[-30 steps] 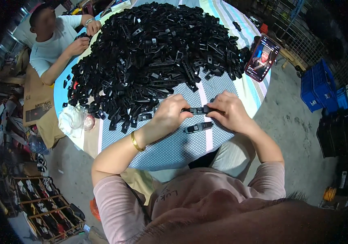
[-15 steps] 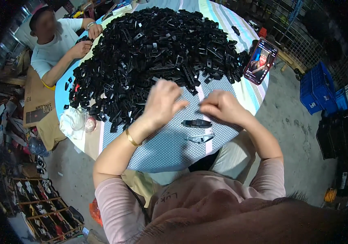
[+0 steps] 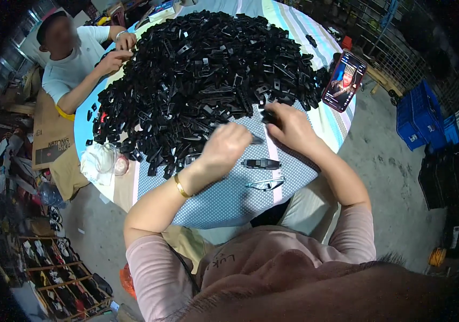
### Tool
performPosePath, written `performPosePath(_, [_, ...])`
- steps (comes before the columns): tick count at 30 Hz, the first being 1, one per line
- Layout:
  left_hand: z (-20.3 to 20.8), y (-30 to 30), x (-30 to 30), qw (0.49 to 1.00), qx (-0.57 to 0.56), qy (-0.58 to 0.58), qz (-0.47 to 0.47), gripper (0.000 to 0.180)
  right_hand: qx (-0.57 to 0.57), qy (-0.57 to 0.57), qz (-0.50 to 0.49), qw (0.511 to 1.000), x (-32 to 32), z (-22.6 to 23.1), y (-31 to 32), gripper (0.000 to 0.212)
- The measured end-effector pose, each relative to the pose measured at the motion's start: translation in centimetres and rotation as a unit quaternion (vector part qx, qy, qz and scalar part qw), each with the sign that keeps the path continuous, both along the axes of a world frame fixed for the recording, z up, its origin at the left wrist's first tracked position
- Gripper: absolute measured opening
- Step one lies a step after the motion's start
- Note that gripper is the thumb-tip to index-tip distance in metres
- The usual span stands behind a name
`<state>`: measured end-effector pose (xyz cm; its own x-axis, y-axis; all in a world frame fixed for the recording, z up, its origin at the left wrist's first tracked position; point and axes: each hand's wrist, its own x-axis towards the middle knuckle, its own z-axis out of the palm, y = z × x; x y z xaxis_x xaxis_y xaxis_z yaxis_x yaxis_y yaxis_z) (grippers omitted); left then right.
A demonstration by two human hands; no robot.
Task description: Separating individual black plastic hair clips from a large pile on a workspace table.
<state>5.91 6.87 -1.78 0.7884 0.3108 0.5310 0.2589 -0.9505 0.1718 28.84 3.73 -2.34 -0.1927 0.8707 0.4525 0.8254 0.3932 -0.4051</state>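
Note:
A large heap of small black plastic parts (image 3: 208, 70) covers most of the round table. My left hand (image 3: 227, 145), a gold bracelet at its wrist, is closed at the heap's near edge, with a dark plastic part (image 3: 256, 139) sticking out from its fingers. To its right, my right hand (image 3: 292, 123) pinches another black plastic part (image 3: 268, 116) between thumb and fingers. Below the hands a longer black plastic piece (image 3: 261, 163) lies on the dotted cloth (image 3: 208, 201). Nearer me is a slim pale-blue object with a looped outline (image 3: 266, 184), its kind unclear.
A phone (image 3: 344, 81) with a lit screen stands at the table's right edge. A white plastic bag (image 3: 96, 163) sits at the left edge. Across the far left, a person (image 3: 74, 64) handles parts beside the heap. Blue crates (image 3: 420, 118) stand on the floor at right.
My left hand has come down and right from the heap, a dark part now showing at its fingers. My right hand has moved slightly up to the heap's edge and holds a black part.

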Motion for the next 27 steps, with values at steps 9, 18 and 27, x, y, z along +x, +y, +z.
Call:
performPosePath(9, [0.2,-1.9,1.0,0.976,-0.202,-0.066,-0.037,0.02,-0.2,0.436,0.126,0.869,0.7,-0.9,-3.7,0.027])
performPosePath(18, [-0.6,-1.4,0.1,0.977,-0.205,-0.056,0.009,0.021,-0.057,0.074,0.1,0.991,0.5,0.9,-4.9,0.028])
performPosePath(27, [-0.5,-1.3,0.8,0.965,-0.259,-0.043,0.006,0.019,-0.028,0.06,0.101,0.993,-0.5,0.4,-4.6,0.025])
